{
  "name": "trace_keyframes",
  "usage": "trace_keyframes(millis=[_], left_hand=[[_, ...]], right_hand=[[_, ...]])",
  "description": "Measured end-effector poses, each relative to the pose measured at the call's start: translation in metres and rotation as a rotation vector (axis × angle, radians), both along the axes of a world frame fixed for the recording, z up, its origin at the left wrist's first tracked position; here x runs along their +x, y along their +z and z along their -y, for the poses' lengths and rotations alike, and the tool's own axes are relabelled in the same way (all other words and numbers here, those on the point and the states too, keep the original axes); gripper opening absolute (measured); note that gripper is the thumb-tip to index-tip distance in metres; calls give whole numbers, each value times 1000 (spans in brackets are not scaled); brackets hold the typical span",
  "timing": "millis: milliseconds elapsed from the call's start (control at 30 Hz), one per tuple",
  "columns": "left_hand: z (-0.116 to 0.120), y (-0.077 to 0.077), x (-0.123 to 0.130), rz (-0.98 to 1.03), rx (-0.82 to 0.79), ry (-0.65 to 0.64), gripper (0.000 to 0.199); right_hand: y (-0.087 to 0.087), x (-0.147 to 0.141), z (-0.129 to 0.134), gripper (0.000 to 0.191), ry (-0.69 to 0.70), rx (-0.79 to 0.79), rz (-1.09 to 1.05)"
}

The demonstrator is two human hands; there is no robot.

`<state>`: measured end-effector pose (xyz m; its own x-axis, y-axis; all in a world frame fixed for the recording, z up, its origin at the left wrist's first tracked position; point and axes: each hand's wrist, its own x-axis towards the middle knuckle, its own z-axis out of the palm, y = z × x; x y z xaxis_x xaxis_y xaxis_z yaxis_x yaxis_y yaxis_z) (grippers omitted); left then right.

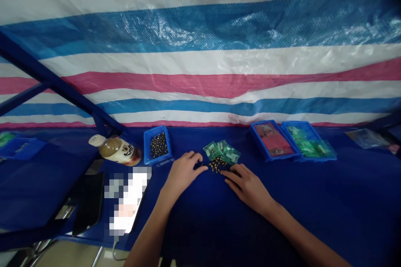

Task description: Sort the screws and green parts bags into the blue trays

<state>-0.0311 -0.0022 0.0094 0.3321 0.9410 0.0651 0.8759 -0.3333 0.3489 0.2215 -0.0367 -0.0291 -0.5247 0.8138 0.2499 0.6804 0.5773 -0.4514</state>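
On the blue tabletop lies a small pile of black-and-brass screw-like parts [216, 164], with several small green printed packets [222, 150] just behind it. My left hand [185, 170] is at the pile's left side, thumb and forefinger curved towards each other. A tiny dark sliver shows between those fingertips, too small to name. From the right, my right hand [249, 183] reaches in with fingers stretched and a little apart. Its forefinger tip touches the pile's near edge, and no held part shows in it.
A blue bin [145, 146] of similar small parts stands left, beside a drink bottle [116, 150]. A lit, blurred-out device [138, 200] lies nearer. To the right are a bin with reddish packets [274, 139] and a bin with green packets [308, 139]. Striped sheeting [200, 62] hangs behind.
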Motion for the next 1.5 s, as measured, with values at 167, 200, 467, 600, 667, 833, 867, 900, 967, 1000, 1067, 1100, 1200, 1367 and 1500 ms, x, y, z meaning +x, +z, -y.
trace_keyframes(millis=[167, 200, 467, 600, 667, 833, 867, 900, 967, 1000, 1067, 1100, 1200, 1367, 1500], left_hand=[[0, -9, 5, -3, -79, 20, 13], [-1, -10, 4, 1, -84, 19, 13], [-1, -9, 12, 118, -55, -136, 13], [6, -14, 25, 264, -35, -287, 16], [10, -18, 32, 318, -38, -355, 14], [15, -26, 43, 389, -41, -429, 14], [15, -27, 44, 398, -40, -424, 14], [15, -27, 44, 407, -40, -417, 14], [16, -26, 43, 420, -44, -401, 14], [16, -25, 43, 422, -49, -392, 15], [16, -24, 43, 423, -62, -379, 16], [16, -24, 43, 423, -69, -376, 17], [15, -25, 44, 425, -90, -379, 19], [13, -23, 43, 463, -209, -336, 18], [13, -17, 45, 486, -275, -294, 16]], right_hand=[[-1, 3, -1, 32, -18, -17, -17], [-1, 3, -1, 32, -16, -22, -23], [-1, 4, 0, 30, -27, -44, -73], [2, 4, 1, 27, -14, -64, -85], [4, 3, 1, 23, 18, -77, -82], [7, 1, 4, 18, 94, -86, -80], [8, 0, 4, 18, 99, -86, -84], [8, 0, 5, 17, 101, -87, -91], [8, 0, 5, 16, 95, -88, -106], [8, 0, 5, 15, 89, -89, -114], [7, 0, 4, 14, 77, -89, -130], [7, 0, 4, 14, 70, -88, -138], [6, 0, 4, 12, 55, -88, -160], [6, 0, 5, 11, 49, -78, -186], [4, 1, 5, 10, 57, -64, -187]])
